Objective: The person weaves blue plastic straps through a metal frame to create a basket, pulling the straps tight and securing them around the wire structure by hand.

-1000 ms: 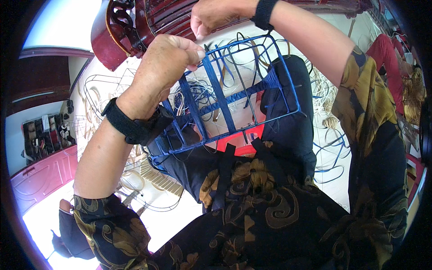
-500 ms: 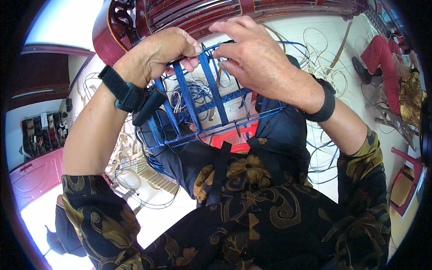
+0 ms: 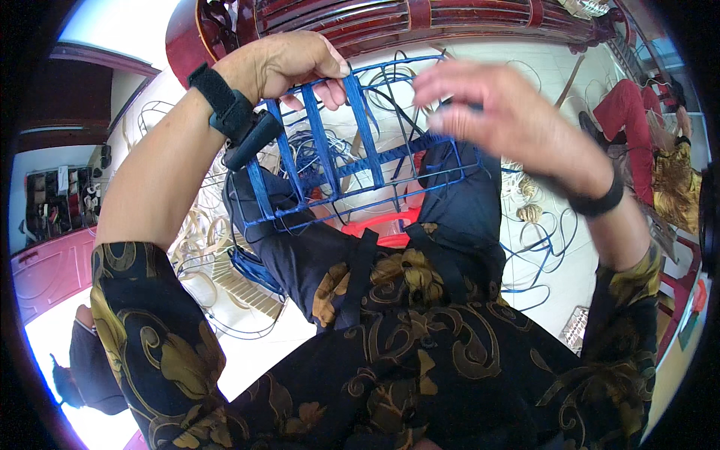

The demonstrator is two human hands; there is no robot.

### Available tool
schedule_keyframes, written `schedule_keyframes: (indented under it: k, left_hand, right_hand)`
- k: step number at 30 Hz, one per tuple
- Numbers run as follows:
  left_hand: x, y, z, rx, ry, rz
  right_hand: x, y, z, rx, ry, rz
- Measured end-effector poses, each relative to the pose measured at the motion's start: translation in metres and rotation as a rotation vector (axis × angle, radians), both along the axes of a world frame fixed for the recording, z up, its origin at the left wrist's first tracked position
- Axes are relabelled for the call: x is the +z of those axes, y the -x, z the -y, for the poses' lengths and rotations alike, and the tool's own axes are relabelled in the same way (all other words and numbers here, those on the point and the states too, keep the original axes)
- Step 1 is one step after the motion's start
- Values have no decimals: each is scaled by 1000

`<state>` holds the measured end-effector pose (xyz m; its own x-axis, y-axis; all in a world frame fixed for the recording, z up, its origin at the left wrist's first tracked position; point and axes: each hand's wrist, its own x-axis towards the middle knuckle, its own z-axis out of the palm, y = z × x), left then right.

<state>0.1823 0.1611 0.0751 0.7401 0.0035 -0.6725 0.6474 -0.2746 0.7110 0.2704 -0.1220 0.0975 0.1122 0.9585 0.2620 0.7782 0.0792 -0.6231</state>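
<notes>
Blue wire frame [image 3: 365, 127] lies tilted over my lap, above my dark trousers [image 3: 474, 225]. Several crossbars [image 3: 321, 142] at its left and middle already carry broad blue wrapping, while the right end [image 3: 457, 180] looks thinner and mostly open, so I judge the covering to be only partly done; how much is left, I cannot tell. My left hand [image 3: 300, 64] grasps the top rail, thumb and fingers pinched close beside a wrapped crossbar's upper end. My right hand [image 3: 499, 105] is blurred, loosely spread near the frame's right end, thumb and fingers apart, with no grip visible.
</notes>
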Motion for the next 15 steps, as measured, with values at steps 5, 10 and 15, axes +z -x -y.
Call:
schedule_keyframes:
  k: [5,10,15]
  left_hand:
    - [-4,0,-3,6,17,19]
    - [-11,-2,-7,2,74,15]
    - [-18,-4,-19,-38,96,17]
  right_hand:
    - [-15,73,30,-189,129,-349]
    - [-28,116,51,-84,106,-515]
    - [-60,131,63,-166,55,-260]
